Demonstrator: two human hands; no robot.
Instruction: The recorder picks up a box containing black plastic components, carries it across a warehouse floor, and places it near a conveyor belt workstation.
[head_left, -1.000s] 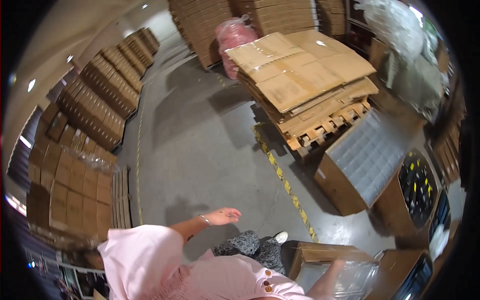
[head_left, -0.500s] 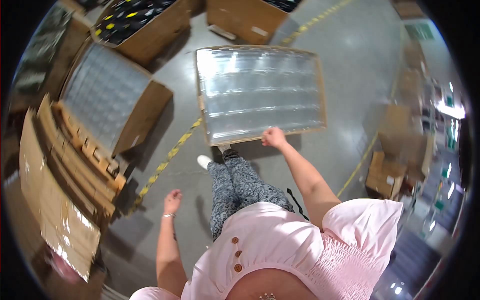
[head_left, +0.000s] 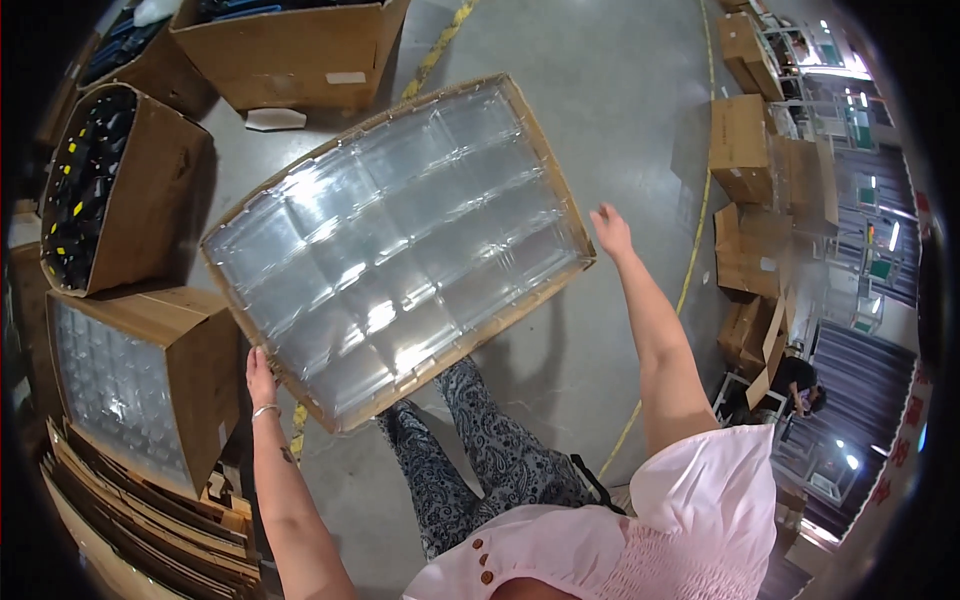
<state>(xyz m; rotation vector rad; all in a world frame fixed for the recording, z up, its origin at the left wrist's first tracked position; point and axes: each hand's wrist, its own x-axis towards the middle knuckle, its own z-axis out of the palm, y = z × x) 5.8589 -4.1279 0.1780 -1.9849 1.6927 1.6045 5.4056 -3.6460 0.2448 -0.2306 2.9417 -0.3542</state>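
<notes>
A large open cardboard box fills the middle of the head view, turned at an angle just in front of my legs. Clear plastic trays lie in rows across its top, shiny under the lights. My left hand is at the box's near left side, its fingers stretched out against or right beside the wall. To the right of the box, my right hand hangs near its right corner with fingers extended and nothing in them. A small gap seems to separate that hand from the cardboard.
At left stands another box of clear plastic pieces, above flattened cardboard sheets. Boxes of black items stand farther up left. Yellow floor tape runs along the right, past several cartons. A person is at far right.
The box now appears rotated and larger in view. My right hand has left its near edge and moved to its right side. My left hand has come up to its left side.
</notes>
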